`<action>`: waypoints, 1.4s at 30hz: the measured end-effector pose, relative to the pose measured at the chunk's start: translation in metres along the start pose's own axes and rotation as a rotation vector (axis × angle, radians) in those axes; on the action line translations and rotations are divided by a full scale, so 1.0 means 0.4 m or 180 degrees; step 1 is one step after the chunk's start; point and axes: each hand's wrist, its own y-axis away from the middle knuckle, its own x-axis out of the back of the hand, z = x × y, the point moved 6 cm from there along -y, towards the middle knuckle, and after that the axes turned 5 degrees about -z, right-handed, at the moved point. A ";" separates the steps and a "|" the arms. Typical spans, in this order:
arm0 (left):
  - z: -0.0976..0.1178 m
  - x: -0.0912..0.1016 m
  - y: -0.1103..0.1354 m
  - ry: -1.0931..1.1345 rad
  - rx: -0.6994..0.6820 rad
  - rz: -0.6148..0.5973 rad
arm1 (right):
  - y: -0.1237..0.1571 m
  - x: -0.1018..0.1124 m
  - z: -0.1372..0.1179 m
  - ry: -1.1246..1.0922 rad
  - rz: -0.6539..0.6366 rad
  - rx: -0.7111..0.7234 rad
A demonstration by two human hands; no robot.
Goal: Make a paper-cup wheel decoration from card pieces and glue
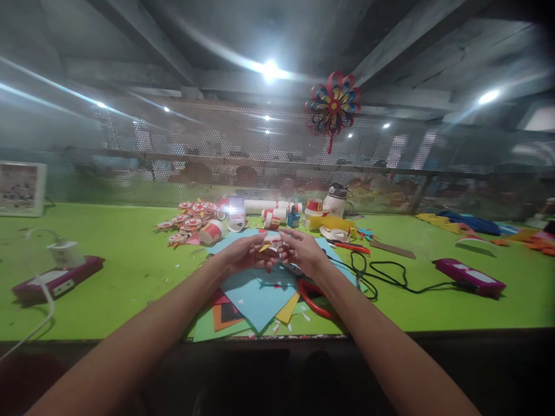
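Both my hands meet above a stack of coloured paper sheets (pixel 255 297) on the green table (pixel 130 271). My left hand (pixel 243 254) and my right hand (pixel 301 249) pinch a small folded paper piece (pixel 271 242), red, white and yellow, between their fingertips. Red-handled scissors (pixel 314 297) lie under my right wrist on the paper stack.
Finished paper ornaments (pixel 188 222), tape rolls (pixel 273 218) and a white jug (pixel 336 201) sit at the back. A black cable (pixel 385 274) runs to a purple box (pixel 470 276) on the right. Another purple box (pixel 56 277) with a white charger is left. A paper pinwheel (pixel 333 107) hangs above.
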 end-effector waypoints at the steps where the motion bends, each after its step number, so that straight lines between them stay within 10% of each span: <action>1: 0.001 0.003 0.000 -0.0014 -0.0008 0.0046 | -0.001 -0.002 -0.002 0.0100 0.0040 0.0085; 19: 0.004 0.049 0.010 -0.0325 0.0467 0.0666 | 0.071 -0.082 -0.070 0.3430 0.0259 0.2812; 32: -0.012 0.048 -0.002 -0.0622 0.0671 0.0669 | 0.084 -0.124 -0.067 0.3432 -0.0158 0.2896; 42: 0.059 -0.017 0.023 -0.0580 -0.0331 -0.0023 | 0.043 -0.060 -0.070 0.2203 -0.0078 0.2184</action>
